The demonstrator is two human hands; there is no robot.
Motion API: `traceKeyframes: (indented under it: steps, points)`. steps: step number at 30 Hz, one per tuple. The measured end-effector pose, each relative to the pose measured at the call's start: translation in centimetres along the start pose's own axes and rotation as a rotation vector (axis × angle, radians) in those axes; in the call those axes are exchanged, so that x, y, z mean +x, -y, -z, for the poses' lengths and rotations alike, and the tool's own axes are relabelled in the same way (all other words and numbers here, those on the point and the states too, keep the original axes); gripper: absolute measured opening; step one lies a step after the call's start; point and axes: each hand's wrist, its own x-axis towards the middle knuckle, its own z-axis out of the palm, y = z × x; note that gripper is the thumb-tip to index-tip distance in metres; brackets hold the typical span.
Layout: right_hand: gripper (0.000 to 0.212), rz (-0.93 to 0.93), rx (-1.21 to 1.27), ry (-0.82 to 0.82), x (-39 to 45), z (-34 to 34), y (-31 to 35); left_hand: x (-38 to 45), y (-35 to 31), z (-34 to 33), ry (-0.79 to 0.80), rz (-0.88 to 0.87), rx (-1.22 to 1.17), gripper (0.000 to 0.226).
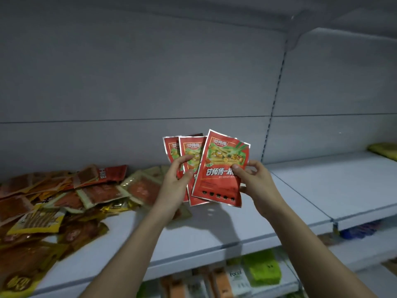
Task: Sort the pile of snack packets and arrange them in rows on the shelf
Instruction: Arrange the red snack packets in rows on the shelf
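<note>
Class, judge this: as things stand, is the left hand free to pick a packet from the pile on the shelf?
Probably not yet: the left hand already grips fanned red packets, though the pile lies unobstructed beside it.

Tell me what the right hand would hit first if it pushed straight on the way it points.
Probably the left hand: the right hand points up and leftward, gripping the front red packet. Depth is unclear, so it might pass behind.
</note>
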Motion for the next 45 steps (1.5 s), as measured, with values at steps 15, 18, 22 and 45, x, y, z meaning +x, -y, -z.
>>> traceKeyframes:
  steps: [15, 18, 22, 45]
  points:
    - [0.026, 0.034, -0.130, -0.083, -2.5, 30.7, 0.2, -4.1, 5.2, -29.8, 0.211, 0.119, 0.115, 0.018]
    - [0.028, 0.032, -0.156, -0.149, -1.1, 34.7, -0.4, -3.1, 6.5, -34.1, 0.232, 0.113, 0.141, 0.014]
    - [0.030, -0.018, -0.217, -0.183, 2.0, 39.3, -1.6, -0.8, 8.8, -39.8, 0.164, 0.102, 0.121, 0.013]
    - [0.024, -0.248, -0.273, -0.162, 31.9, 66.9, -7.9, 20.8, 26.4, -69.8, -0.040, 0.221, 0.070, 0.017]
